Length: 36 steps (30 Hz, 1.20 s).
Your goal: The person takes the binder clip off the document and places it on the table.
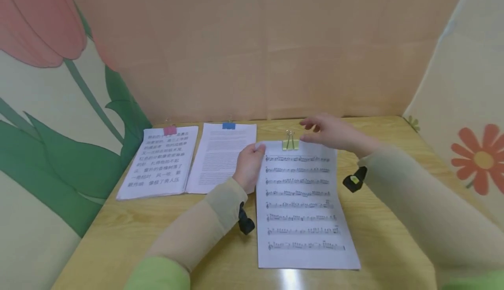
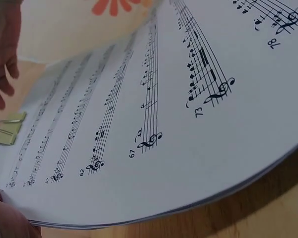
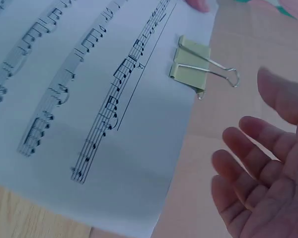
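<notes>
A stack of sheet music is lifted at its top end, its lower edge near the front of the table. My left hand grips its upper left edge, thumb over the front page. A yellow-green binder clip bites the middle of the top edge, its wire handles pointing away from the pages. Just right of the clip, my right hand hovers with fingers loosely bent and nothing between them. In the right wrist view the palm faces the camera, apart from the clip.
On the wooden table, to the left, lie two more paper stacks: large-print Chinese text with a pink binder clip, and dense small print with a blue binder clip. A plain wall covering rises behind the table.
</notes>
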Tool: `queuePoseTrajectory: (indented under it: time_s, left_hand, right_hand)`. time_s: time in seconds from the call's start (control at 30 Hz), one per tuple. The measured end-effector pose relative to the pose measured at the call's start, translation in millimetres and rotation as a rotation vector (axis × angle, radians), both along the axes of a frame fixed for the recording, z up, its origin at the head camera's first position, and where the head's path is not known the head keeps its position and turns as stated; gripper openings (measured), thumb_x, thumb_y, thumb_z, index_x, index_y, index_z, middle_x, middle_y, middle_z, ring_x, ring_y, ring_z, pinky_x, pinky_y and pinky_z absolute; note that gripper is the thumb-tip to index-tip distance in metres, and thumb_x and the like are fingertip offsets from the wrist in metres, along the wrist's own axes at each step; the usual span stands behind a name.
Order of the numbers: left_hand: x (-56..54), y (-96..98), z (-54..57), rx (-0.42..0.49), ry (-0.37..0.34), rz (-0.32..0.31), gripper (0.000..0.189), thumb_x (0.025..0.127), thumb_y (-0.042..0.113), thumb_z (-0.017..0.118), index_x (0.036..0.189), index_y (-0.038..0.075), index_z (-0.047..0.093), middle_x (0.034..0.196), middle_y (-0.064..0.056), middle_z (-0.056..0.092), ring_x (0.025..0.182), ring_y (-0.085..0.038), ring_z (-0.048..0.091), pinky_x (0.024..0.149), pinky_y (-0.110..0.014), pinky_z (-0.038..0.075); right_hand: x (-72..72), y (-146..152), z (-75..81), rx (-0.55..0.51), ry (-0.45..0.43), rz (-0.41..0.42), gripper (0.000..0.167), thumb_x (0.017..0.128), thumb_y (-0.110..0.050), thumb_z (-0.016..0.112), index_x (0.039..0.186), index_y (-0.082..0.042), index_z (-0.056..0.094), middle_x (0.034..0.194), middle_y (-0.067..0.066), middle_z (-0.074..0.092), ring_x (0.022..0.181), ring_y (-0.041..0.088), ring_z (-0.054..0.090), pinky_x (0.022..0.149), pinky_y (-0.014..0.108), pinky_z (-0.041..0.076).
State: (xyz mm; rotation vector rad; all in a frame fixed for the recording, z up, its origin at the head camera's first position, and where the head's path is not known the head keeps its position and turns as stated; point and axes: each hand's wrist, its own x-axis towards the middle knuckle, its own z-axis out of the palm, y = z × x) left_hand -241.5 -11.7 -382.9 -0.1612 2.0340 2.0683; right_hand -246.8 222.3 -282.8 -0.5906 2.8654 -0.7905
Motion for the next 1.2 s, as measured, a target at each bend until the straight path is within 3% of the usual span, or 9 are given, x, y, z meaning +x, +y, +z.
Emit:
queuePoseTrajectory:
  time_s: [0.1,0.2,0.43,0.67,0.8,0.93,1.2]
  left_hand:
    - [0.7,-1.3,1.8,0.040,0.002,0.001,0.029,0.100,0.041,0.048,0.119,0.023,0.059,0.101,0.000,0.069,0.093,-0.017,0.066,0.084,-0.036,0.051]
    - [2.0,-1.4,3.0,0.061,0.018,0.000,0.028,0.099,0.041,0.049,0.117,0.023,0.060,0.101,-0.001,0.070,0.092,-0.017,0.067,0.082,-0.036,0.052]
    - [2.3,-0.7,8.9,0.076,0.057,-0.046,0.029,0.100,0.042,0.047,0.113,0.021,0.061,0.099,-0.003,0.070,0.089,-0.020,0.068,0.077,-0.036,0.054]
    - [2.0,-1.0,15.4,0.056,0.076,-0.034,0.029,0.099,0.044,0.048,0.111,0.022,0.062,0.098,-0.002,0.071,0.088,-0.020,0.068,0.077,-0.036,0.053]
    - [4.5,1.5,17.4,0.045,0.089,-0.014,0.027,0.099,0.043,0.050,0.110,0.022,0.063,0.096,-0.002,0.070,0.086,-0.020,0.068,0.076,-0.036,0.053]
    - [7.2,3.4,19.2,0.043,0.110,-0.014,0.026,0.099,0.040,0.051,0.108,0.021,0.064,0.095,-0.003,0.070,0.084,-0.021,0.068,0.075,-0.036,0.053]
    - [8.8,5.1,20.0,0.073,0.130,-0.025,0.025,0.100,0.037,0.050,0.107,0.018,0.064,0.095,-0.004,0.071,0.084,-0.022,0.069,0.073,-0.035,0.055]
  right_hand:
    - [-11.3,-11,3.7,0.012,-0.076,0.030,0.071,0.091,-0.042,0.064,0.145,-0.003,0.038,0.142,0.020,0.044,0.128,0.041,0.041,0.103,0.059,0.033]
    - [-18.0,-20,6.1,0.017,-0.173,0.042,0.077,0.091,-0.043,0.064,0.148,-0.003,0.031,0.144,0.022,0.041,0.131,0.043,0.038,0.106,0.060,0.029]
    - [-28.8,-26,13.8,0.090,-0.223,0.034,0.068,0.091,-0.050,0.060,0.142,-0.006,0.045,0.137,0.019,0.052,0.130,0.039,0.042,0.107,0.060,0.026]
    - [-34.4,-21,24.2,0.024,-0.296,0.024,0.072,0.087,-0.057,0.062,0.139,-0.009,0.049,0.144,0.014,0.046,0.135,0.037,0.034,0.107,0.060,0.024]
    - [-35.3,-17,27.4,-0.017,-0.332,0.019,0.070,0.083,-0.055,0.068,0.134,-0.011,0.053,0.139,0.011,0.050,0.132,0.035,0.038,0.107,0.061,0.024]
    - [-33.2,-15,28.4,-0.049,-0.343,0.019,0.062,0.084,-0.049,0.070,0.128,-0.009,0.056,0.131,0.010,0.056,0.128,0.033,0.042,0.106,0.062,0.024]
    - [-27.9,-15,23.6,-0.061,-0.271,0.011,0.052,0.085,-0.045,0.070,0.121,-0.009,0.060,0.119,0.008,0.061,0.115,0.028,0.051,0.101,0.056,0.033]
